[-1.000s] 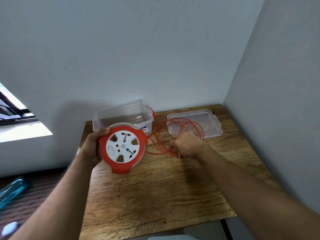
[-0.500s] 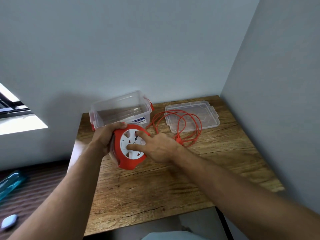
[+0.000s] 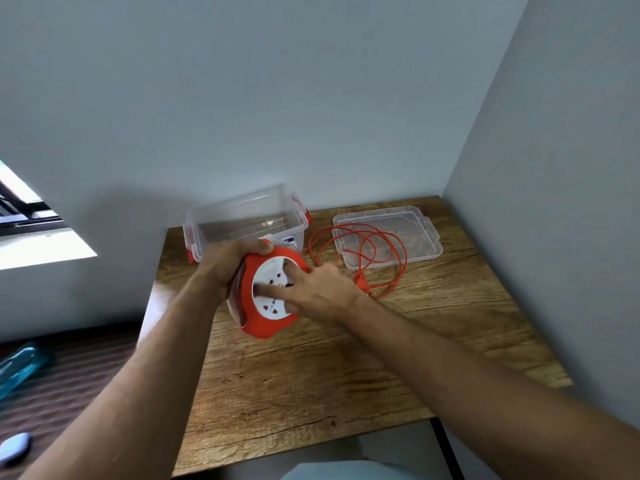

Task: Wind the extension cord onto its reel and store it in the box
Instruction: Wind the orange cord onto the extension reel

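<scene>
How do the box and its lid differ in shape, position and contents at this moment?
The box is deep and stands at the table's back left behind the reel; the lid is shallow and lies flat to its right. The box looks empty, whereas loops of the orange cord lie across the lid. Both are clear plastic.

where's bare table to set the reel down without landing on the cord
The near half of the wooden table, from the red and white reel to the front edge, is bare, as is the near-right stretch by the grey wall. The far side is crowded: clear plastic box, clear lid, and loose orange cord lying across it.
</scene>
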